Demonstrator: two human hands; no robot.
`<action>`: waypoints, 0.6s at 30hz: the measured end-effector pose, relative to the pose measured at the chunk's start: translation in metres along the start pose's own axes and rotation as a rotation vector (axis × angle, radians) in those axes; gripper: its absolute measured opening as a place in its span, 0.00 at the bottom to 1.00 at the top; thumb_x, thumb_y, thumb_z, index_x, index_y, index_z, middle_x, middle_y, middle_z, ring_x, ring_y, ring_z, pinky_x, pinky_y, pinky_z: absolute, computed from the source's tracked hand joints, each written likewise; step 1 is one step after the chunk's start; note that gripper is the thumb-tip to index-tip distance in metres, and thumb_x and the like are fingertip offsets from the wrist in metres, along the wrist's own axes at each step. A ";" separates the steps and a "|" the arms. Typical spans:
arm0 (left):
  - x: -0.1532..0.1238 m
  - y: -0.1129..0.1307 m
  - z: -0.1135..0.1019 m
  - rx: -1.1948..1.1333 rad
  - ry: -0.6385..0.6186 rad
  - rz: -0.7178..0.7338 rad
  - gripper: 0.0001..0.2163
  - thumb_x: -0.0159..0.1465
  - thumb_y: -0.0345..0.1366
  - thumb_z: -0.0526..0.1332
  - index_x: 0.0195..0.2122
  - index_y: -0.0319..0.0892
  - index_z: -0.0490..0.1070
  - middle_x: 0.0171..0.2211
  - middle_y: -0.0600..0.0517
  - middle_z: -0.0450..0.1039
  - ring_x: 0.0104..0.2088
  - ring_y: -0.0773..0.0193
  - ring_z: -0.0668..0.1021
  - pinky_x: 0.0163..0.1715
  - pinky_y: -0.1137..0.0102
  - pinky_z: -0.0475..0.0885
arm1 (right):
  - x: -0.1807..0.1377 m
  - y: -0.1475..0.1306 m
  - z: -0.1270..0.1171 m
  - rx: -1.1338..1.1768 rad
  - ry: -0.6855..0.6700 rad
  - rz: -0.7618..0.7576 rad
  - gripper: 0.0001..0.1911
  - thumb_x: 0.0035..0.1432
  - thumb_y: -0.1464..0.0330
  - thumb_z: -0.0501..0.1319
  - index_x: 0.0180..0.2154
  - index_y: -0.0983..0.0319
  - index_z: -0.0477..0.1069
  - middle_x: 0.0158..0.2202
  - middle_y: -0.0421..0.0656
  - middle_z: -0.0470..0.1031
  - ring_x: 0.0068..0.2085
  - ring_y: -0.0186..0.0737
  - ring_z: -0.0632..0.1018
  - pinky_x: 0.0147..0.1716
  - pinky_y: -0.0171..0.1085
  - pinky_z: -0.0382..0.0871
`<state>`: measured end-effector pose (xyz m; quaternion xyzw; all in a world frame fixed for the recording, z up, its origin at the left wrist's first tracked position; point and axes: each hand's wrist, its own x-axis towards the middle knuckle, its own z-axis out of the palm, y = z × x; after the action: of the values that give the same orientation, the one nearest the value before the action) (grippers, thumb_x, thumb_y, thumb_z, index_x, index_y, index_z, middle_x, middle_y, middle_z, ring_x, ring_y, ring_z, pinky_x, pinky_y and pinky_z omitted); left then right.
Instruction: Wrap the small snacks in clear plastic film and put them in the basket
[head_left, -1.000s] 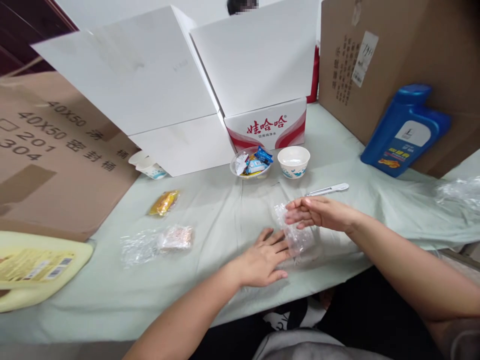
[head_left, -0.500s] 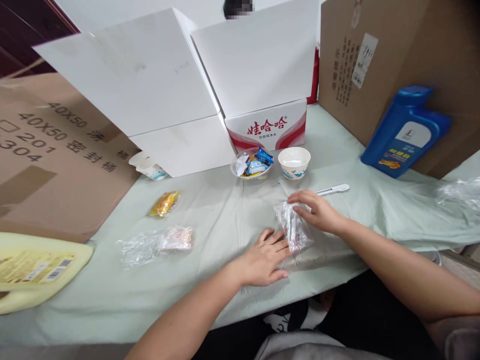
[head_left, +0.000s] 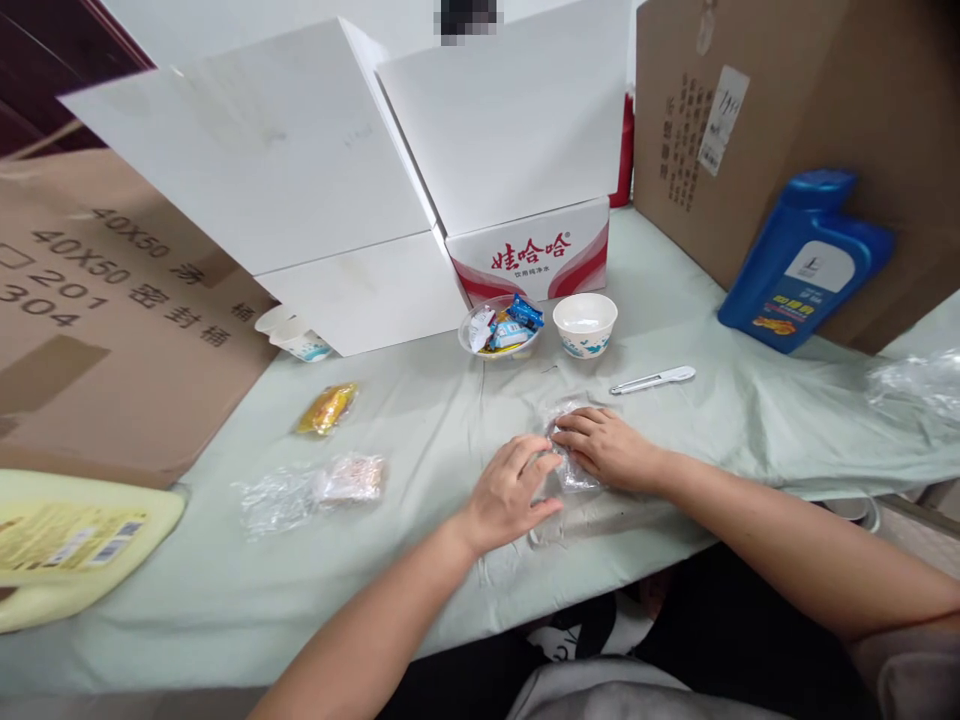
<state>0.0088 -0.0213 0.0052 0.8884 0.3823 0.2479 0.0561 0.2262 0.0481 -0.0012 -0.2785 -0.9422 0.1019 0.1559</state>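
Observation:
Both hands meet over a clear plastic packet [head_left: 571, 472] lying on the pale green cloth [head_left: 420, 420] near the table's front edge. My left hand [head_left: 512, 490] has its fingers curled on the packet's left end. My right hand [head_left: 604, 448] lies palm down across the packet, fingers pressed together on it. Most of the packet is covered by the hands. A white-handled knife [head_left: 654, 379] lies just behind my right hand.
Behind stand a clear bowl of wrapped sweets [head_left: 501, 326], a white bowl [head_left: 585, 323] and an open white carton [head_left: 525, 250]. To the left lie a yellow packet [head_left: 327, 407] and a clear wrapped snack [head_left: 330, 482]. A blue bottle [head_left: 804, 260] leans at right, a yellow jug [head_left: 67, 540] lies at left.
My right hand came down from above the packet and pressed onto it. My left hand slid right and curled its fingers on the packet's left end.

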 end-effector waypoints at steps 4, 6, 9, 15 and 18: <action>0.003 0.005 0.008 0.105 -0.048 0.106 0.10 0.64 0.35 0.60 0.47 0.45 0.70 0.51 0.44 0.71 0.57 0.50 0.70 0.55 0.53 0.69 | 0.001 0.004 0.001 0.050 0.024 -0.014 0.18 0.64 0.68 0.55 0.54 0.62 0.71 0.56 0.53 0.71 0.56 0.53 0.69 0.54 0.55 0.63; 0.005 0.006 0.008 0.096 -0.079 0.131 0.07 0.66 0.31 0.55 0.41 0.44 0.72 0.45 0.47 0.75 0.54 0.53 0.73 0.53 0.56 0.70 | 0.001 0.006 -0.002 0.094 0.062 -0.018 0.17 0.66 0.68 0.53 0.53 0.62 0.72 0.55 0.53 0.71 0.55 0.52 0.70 0.54 0.54 0.64; 0.005 0.007 0.005 0.041 -0.080 0.080 0.09 0.67 0.30 0.51 0.38 0.42 0.71 0.37 0.48 0.77 0.42 0.58 0.78 0.45 0.62 0.73 | -0.002 0.006 -0.016 0.184 0.123 -0.039 0.17 0.67 0.63 0.52 0.49 0.62 0.74 0.50 0.53 0.74 0.51 0.48 0.72 0.52 0.49 0.66; 0.002 0.007 -0.003 -0.094 -0.003 -0.069 0.09 0.69 0.33 0.50 0.38 0.42 0.68 0.35 0.48 0.77 0.35 0.62 0.78 0.37 0.67 0.73 | -0.009 -0.009 -0.032 0.239 -0.116 -0.178 0.12 0.58 0.61 0.62 0.40 0.63 0.75 0.37 0.48 0.77 0.41 0.46 0.74 0.43 0.43 0.66; 0.003 0.007 -0.004 -0.132 -0.021 -0.213 0.09 0.70 0.36 0.48 0.39 0.43 0.67 0.28 0.52 0.74 0.29 0.63 0.77 0.32 0.69 0.71 | -0.009 -0.014 -0.030 0.236 -0.167 -0.084 0.09 0.61 0.70 0.55 0.35 0.63 0.74 0.34 0.48 0.77 0.37 0.44 0.75 0.39 0.39 0.65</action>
<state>0.0130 -0.0245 0.0114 0.8397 0.4569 0.2557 0.1444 0.2370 0.0352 0.0285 -0.2093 -0.9442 0.2281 0.1126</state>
